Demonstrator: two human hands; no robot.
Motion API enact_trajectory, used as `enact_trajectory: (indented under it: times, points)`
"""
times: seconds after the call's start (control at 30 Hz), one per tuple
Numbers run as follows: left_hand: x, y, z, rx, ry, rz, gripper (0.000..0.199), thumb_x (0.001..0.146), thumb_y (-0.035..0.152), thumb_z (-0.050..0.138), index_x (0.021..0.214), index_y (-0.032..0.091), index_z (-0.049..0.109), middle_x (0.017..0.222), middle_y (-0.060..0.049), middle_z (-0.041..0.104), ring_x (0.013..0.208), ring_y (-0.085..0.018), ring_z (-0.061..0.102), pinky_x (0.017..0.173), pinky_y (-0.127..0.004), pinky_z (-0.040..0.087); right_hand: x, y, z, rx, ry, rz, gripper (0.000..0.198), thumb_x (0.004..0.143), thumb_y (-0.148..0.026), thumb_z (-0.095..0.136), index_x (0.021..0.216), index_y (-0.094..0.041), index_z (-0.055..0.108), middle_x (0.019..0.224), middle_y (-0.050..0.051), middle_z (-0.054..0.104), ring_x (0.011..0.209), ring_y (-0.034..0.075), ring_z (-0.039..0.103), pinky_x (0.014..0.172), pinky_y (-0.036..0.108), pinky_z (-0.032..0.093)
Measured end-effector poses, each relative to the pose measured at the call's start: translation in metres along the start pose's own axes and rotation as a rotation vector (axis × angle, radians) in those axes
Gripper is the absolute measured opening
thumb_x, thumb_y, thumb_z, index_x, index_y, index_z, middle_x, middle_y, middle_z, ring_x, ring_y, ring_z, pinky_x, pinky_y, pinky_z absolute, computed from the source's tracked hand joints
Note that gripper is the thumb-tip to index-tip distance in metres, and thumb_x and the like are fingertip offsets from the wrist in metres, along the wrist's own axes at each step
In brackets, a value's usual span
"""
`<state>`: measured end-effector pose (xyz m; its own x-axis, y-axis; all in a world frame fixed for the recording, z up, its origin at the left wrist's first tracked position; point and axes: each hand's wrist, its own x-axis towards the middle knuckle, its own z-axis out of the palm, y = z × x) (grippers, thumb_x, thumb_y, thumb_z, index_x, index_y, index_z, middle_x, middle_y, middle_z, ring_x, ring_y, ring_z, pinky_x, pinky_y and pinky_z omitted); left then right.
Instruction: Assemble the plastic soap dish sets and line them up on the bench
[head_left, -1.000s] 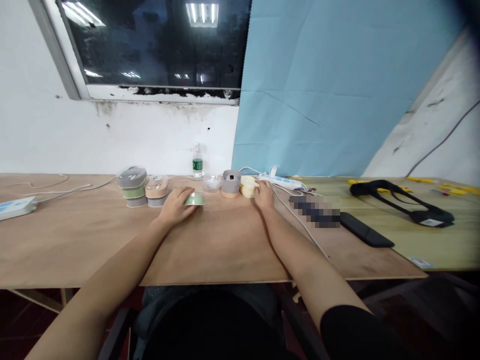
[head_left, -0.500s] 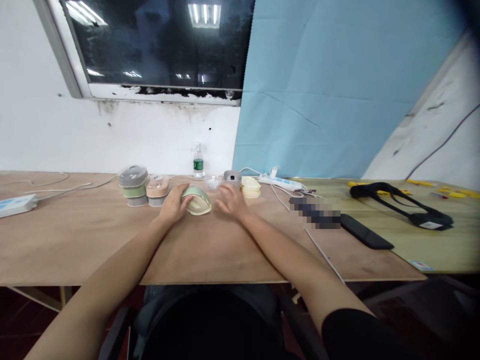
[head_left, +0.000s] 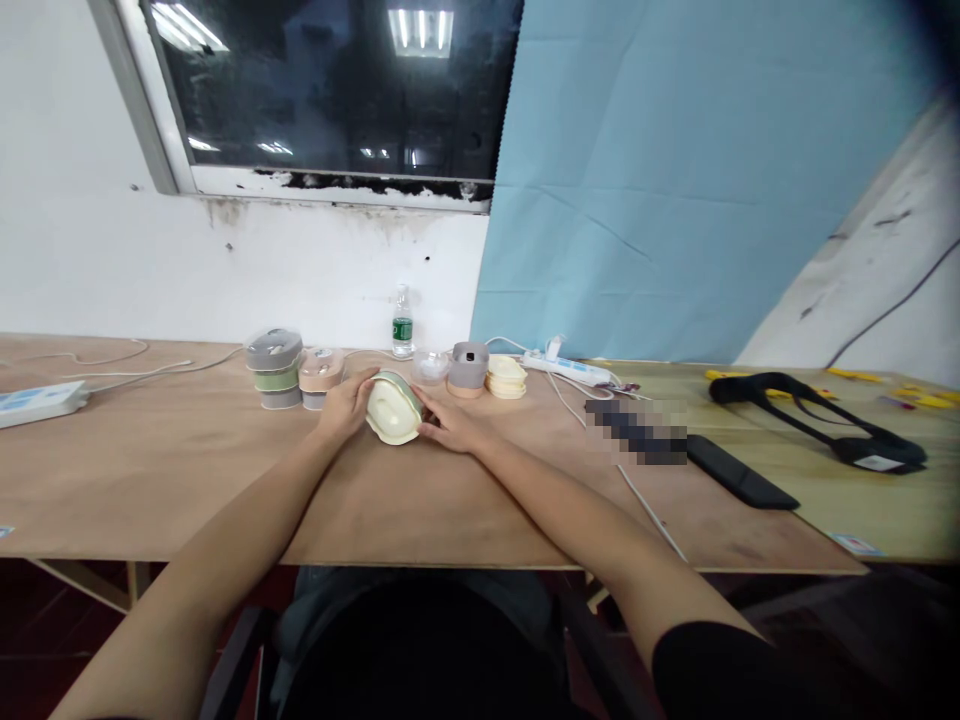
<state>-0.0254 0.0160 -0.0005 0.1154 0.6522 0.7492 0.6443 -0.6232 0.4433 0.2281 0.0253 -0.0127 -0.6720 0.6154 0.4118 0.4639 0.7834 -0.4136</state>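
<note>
A green oval container with a cream inner piece [head_left: 394, 412] is tilted so that its cream side faces me. My left hand [head_left: 348, 403] grips its left side, and my right hand [head_left: 448, 422] closes on its right edge. Left of it stand a stacked grey and green container [head_left: 275, 368] and a pink and grey one [head_left: 321, 376]. Behind my right hand are a clear plastic piece [head_left: 430, 366], a grey-and-pink container [head_left: 468, 369] and a stack of cream pieces [head_left: 506, 376].
A water bottle [head_left: 403, 322] stands by the wall. Power strips [head_left: 568, 368] and white cables lie on the wooden table [head_left: 225, 480]. To the right are a black phone-like slab [head_left: 742, 472], a pixelated object [head_left: 636, 432] and a black headset strap [head_left: 817, 420].
My right hand has moved down and left onto the green container, which now tilts more towards me. The grey-and-pink container behind shows more fully. The view has shifted slightly.
</note>
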Motion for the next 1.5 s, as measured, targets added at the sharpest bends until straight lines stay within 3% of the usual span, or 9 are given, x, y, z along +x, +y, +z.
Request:
enact_trajectory:
  times: [0.13, 0.3, 0.5, 0.63, 0.83, 1.07, 1.2, 1.37, 1.5]
  points:
    - [0.0, -0.002, 0.001, -0.021, 0.017, -0.038, 0.043, 0.097, 0.042, 0.035, 0.121, 0.019, 0.061, 0.12, -0.008, 0.065, 0.112, -0.022, 0.06, 0.099, -0.038, 0.045, 0.002, 0.004, 0.004, 0.083, 0.015, -0.012, 0.081, 0.088, -0.069, 0.03, 0.151, -0.02, 0.017, 0.121, 0.012, 0.062, 0.102, 0.024, 0.06, 0.089, 0.038, 0.047]
    - [0.0, -0.006, 0.006, -0.104, 0.056, -0.102, 0.043, 0.097, 0.044, 0.034, 0.117, 0.019, 0.063, 0.117, -0.009, 0.066, 0.11, -0.023, 0.06, 0.096, -0.04, 0.047, 0.002, 0.007, 0.005, 0.05, 0.106, -0.024, 0.058, 0.098, -0.051, 0.021, 0.148, -0.023, 0.029, 0.146, 0.007, 0.042, 0.132, 0.023, 0.041, 0.108, 0.041, 0.034]
    - [0.004, -0.02, 0.013, -0.201, 0.116, -0.215, 0.053, 0.093, 0.055, 0.034, 0.099, 0.014, 0.067, 0.091, -0.011, 0.069, 0.085, -0.023, 0.064, 0.076, -0.037, 0.053, 0.0, 0.002, 0.004, -0.183, 0.122, -0.038, 0.055, 0.093, -0.03, 0.043, 0.146, -0.02, 0.031, 0.127, 0.011, 0.059, 0.109, 0.024, 0.058, 0.093, 0.04, 0.046]
    - [0.007, -0.026, 0.014, -0.275, 0.159, -0.267, 0.058, 0.09, 0.062, 0.035, 0.088, 0.013, 0.066, 0.08, -0.009, 0.067, 0.075, -0.02, 0.062, 0.067, -0.032, 0.052, 0.001, -0.001, 0.003, -0.269, 0.084, -0.088, 0.041, 0.091, -0.033, 0.048, 0.131, -0.02, 0.05, 0.112, 0.011, 0.065, 0.098, 0.024, 0.061, 0.085, 0.038, 0.048]
    - [0.012, -0.022, 0.013, -0.359, 0.264, -0.333, 0.054, 0.086, 0.065, 0.04, 0.076, 0.016, 0.062, 0.071, -0.006, 0.063, 0.071, -0.018, 0.059, 0.062, -0.03, 0.051, 0.003, 0.005, 0.006, -0.295, 0.013, -0.162, 0.03, 0.093, -0.042, 0.048, 0.108, -0.021, 0.064, 0.101, 0.009, 0.067, 0.093, 0.022, 0.061, 0.081, 0.034, 0.047]
    - [0.014, -0.022, 0.007, -0.293, 0.419, -0.348, 0.049, 0.09, 0.059, 0.038, 0.069, 0.018, 0.054, 0.065, -0.004, 0.054, 0.065, -0.017, 0.053, 0.059, -0.031, 0.048, 0.025, 0.023, 0.014, -0.263, 0.377, 0.119, 0.034, 0.095, -0.045, 0.042, 0.105, -0.02, 0.063, 0.096, 0.008, 0.068, 0.088, 0.021, 0.061, 0.079, 0.032, 0.045]
    - [0.012, -0.024, 0.009, -0.298, 0.381, -0.322, 0.049, 0.09, 0.059, 0.037, 0.071, 0.018, 0.054, 0.07, -0.006, 0.057, 0.071, -0.019, 0.056, 0.065, -0.032, 0.049, 0.052, 0.03, 0.014, -0.213, 0.551, 0.226, 0.036, 0.095, -0.046, 0.04, 0.102, -0.019, 0.063, 0.092, 0.007, 0.068, 0.086, 0.02, 0.061, 0.079, 0.03, 0.044]
    - [0.012, -0.023, 0.013, -0.329, 0.324, -0.296, 0.05, 0.091, 0.058, 0.035, 0.077, 0.016, 0.059, 0.079, -0.009, 0.062, 0.079, -0.021, 0.06, 0.07, -0.032, 0.051, 0.073, 0.032, 0.01, -0.167, 0.618, 0.248, 0.037, 0.095, -0.045, 0.038, 0.107, -0.02, 0.062, 0.1, 0.008, 0.067, 0.094, 0.022, 0.06, 0.086, 0.031, 0.043]
    - [0.011, -0.021, 0.012, -0.354, 0.296, -0.293, 0.052, 0.091, 0.059, 0.036, 0.085, 0.015, 0.063, 0.082, -0.01, 0.064, 0.08, -0.022, 0.061, 0.07, -0.033, 0.052, 0.089, 0.044, 0.003, -0.162, 0.613, 0.359, 0.034, 0.095, -0.033, 0.038, 0.116, -0.015, 0.058, 0.109, 0.011, 0.065, 0.101, 0.023, 0.059, 0.092, 0.034, 0.041]
